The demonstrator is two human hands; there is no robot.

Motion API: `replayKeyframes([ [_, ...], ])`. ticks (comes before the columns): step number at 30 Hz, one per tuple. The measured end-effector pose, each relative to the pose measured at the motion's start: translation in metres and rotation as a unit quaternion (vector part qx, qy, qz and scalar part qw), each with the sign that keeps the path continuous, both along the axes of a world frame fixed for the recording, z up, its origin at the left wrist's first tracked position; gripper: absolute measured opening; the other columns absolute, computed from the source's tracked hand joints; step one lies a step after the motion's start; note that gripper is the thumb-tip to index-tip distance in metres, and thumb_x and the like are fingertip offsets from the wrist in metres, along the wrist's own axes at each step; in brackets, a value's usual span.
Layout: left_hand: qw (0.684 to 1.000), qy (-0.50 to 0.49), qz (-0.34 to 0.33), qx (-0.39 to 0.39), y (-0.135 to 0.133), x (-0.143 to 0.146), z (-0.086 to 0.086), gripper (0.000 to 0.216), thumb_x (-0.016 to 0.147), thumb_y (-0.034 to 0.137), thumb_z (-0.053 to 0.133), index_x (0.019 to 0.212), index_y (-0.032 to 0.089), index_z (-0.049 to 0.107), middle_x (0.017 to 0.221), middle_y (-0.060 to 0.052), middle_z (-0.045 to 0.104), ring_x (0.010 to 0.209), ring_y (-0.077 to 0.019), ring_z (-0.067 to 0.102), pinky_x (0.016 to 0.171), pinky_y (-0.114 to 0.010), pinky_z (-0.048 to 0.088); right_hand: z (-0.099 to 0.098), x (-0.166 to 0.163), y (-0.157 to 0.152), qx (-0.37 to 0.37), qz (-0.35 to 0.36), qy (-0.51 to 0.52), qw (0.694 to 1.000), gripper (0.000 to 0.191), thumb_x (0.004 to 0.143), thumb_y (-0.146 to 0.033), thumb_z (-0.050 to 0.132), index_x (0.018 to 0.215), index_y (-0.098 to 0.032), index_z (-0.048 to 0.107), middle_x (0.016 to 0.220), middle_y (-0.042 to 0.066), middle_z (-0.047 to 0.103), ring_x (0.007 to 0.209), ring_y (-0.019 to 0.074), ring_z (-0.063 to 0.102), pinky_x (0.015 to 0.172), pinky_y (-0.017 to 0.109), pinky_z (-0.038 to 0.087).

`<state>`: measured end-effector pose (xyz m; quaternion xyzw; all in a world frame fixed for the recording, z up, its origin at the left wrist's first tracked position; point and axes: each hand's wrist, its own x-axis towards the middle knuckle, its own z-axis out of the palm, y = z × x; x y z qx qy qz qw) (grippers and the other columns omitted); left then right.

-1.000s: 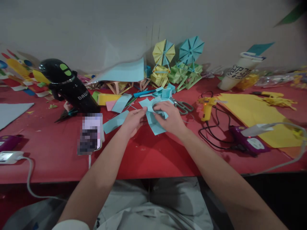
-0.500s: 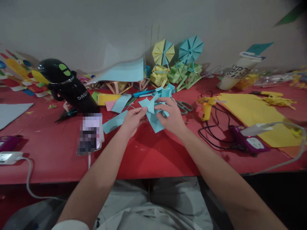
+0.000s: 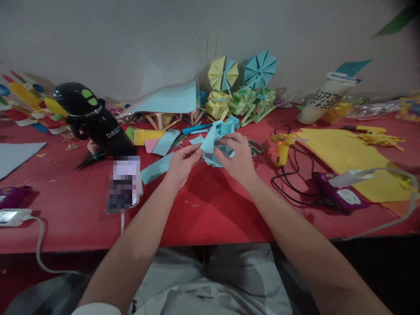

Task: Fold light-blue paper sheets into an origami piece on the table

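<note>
Between my two hands is a folded piece of light blue paper, held just above the red table. My left hand pinches its left side between thumb and fingers. On the other side, my right hand grips it with thumb and curled fingers, hiding part of the folds. Just behind lie more folded blue paper pieces. A blue paper strip rests on the table by my left hand. Partly covered by my right hand, a pair of scissors lies to its right.
A yellow glue gun with black cable stands right, near a purple power strip and yellow paper sheets. Left are a phone and black bottle. Paper models and a tilted cup stand behind.
The blue paper has been turned and folded up between my hands; the flap that hung down toward me has lifted. Both hands stay in nearly the same place.
</note>
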<state>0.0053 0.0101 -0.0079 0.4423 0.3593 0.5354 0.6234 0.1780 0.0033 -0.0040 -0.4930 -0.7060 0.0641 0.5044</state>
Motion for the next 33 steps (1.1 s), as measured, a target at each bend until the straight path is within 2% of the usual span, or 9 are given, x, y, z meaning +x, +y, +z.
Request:
replayKeyframes([
  [4, 1.0, 0.005, -0.006, 0.002, 0.0, 0.0, -0.001, 0.033, 0.065, 0.031, 0.082, 0.095, 0.02, 0.075, 0.098, -0.004, 0.074, 0.098, -0.0185, 0.066, 0.095, -0.036, 0.049, -0.003, -0.003, 0.002, -0.079, 0.061, 0.101, 0.99, 0.026, 0.08, -0.042, 0.066, 0.095, -0.021, 0.063, 0.094, 0.007, 0.067, 0.083, 0.0209, 0.062, 0.075, 0.038, 0.052],
  [11, 0.999, 0.002, -0.028, 0.019, 0.001, 0.0, -0.004, 0.028, 0.067, 0.025, 0.08, 0.094, 0.02, 0.074, 0.098, -0.005, 0.074, 0.098, -0.0182, 0.066, 0.096, -0.036, 0.05, -0.007, -0.007, 0.006, -0.162, 0.081, 0.265, 0.947, 0.036, 0.067, -0.038, 0.075, 0.092, -0.02, 0.056, 0.094, 0.006, 0.065, 0.079, 0.0169, 0.064, 0.068, 0.033, 0.055],
  [15, 0.999, 0.032, -0.023, 0.019, 0.001, 0.001, -0.004, 0.028, 0.065, 0.02, 0.079, 0.092, 0.019, 0.074, 0.099, -0.006, 0.074, 0.102, -0.02, 0.066, 0.096, -0.036, 0.048, -0.012, -0.006, 0.011, -0.164, 0.088, 0.302, 0.935, 0.036, 0.063, -0.029, 0.075, 0.092, -0.021, 0.055, 0.091, 0.004, 0.065, 0.08, 0.0166, 0.064, 0.068, 0.032, 0.056],
  [19, 0.996, 0.08, -0.028, 0.022, 0.0, 0.0, -0.001, 0.031, 0.06, 0.013, 0.075, 0.091, 0.017, 0.073, 0.098, -0.008, 0.074, 0.101, -0.0217, 0.065, 0.096, -0.036, 0.046, -0.014, -0.002, 0.013, -0.136, 0.105, 0.258, 0.951, 0.024, 0.067, -0.025, 0.07, 0.089, -0.02, 0.062, 0.09, 0.004, 0.068, 0.079, 0.0166, 0.065, 0.076, 0.036, 0.056],
  [22, 0.995, 0.077, -0.059, -0.001, -0.002, 0.0, 0.004, 0.032, 0.056, 0.009, 0.068, 0.087, 0.016, 0.072, 0.093, -0.007, 0.074, 0.094, -0.0215, 0.066, 0.091, -0.036, 0.048, -0.011, 0.001, 0.012, -0.115, 0.107, 0.19, 0.969, 0.018, 0.071, -0.021, 0.063, 0.087, -0.02, 0.069, 0.089, 0.005, 0.071, 0.079, 0.0174, 0.066, 0.076, 0.036, 0.056],
  [26, 0.992, 0.018, -0.103, -0.071, -0.005, 0.002, 0.009, 0.022, 0.066, 0.027, 0.065, 0.084, 0.016, 0.069, 0.087, -0.008, 0.072, 0.09, -0.0219, 0.067, 0.086, -0.036, 0.051, -0.006, 0.001, 0.006, -0.069, 0.122, 0.076, 0.987, 0.02, 0.075, -0.014, 0.056, 0.085, -0.022, 0.072, 0.094, 0.006, 0.072, 0.087, 0.019, 0.066, 0.079, 0.036, 0.054],
  [29, 0.991, 0.034, -0.079, -0.104, -0.005, 0.003, 0.007, 0.025, 0.071, 0.038, 0.068, 0.082, 0.016, 0.067, 0.08, -0.006, 0.069, 0.082, -0.0193, 0.065, 0.082, -0.035, 0.052, -0.003, 0.0, 0.002, -0.047, 0.138, 0.019, 0.989, 0.025, 0.077, -0.009, 0.052, 0.086, -0.021, 0.073, 0.093, 0.006, 0.071, 0.088, 0.0195, 0.065, 0.081, 0.037, 0.053],
  [31, 0.992, 0.072, -0.049, -0.089, -0.004, 0.003, 0.002, 0.022, 0.069, 0.035, 0.074, 0.079, 0.016, 0.066, 0.076, -0.003, 0.066, 0.075, -0.0158, 0.063, 0.079, -0.033, 0.052, -0.002, -0.001, 0.0, -0.05, 0.133, -0.006, 0.99, 0.028, 0.077, -0.007, 0.051, 0.087, -0.021, 0.073, 0.091, 0.006, 0.07, 0.087, 0.0194, 0.065, 0.081, 0.037, 0.053],
  [33, 0.992, 0.093, -0.049, -0.065, -0.003, 0.002, -0.002, 0.018, 0.07, 0.031, 0.075, 0.073, 0.016, 0.067, 0.073, 0.0, 0.063, 0.072, -0.0134, 0.06, 0.079, -0.032, 0.051, -0.002, -0.001, 0.0, -0.059, 0.122, -0.024, 0.99, 0.028, 0.077, -0.007, 0.051, 0.087, -0.022, 0.073, 0.091, 0.005, 0.07, 0.086, 0.0196, 0.064, 0.081, 0.037, 0.052],
])
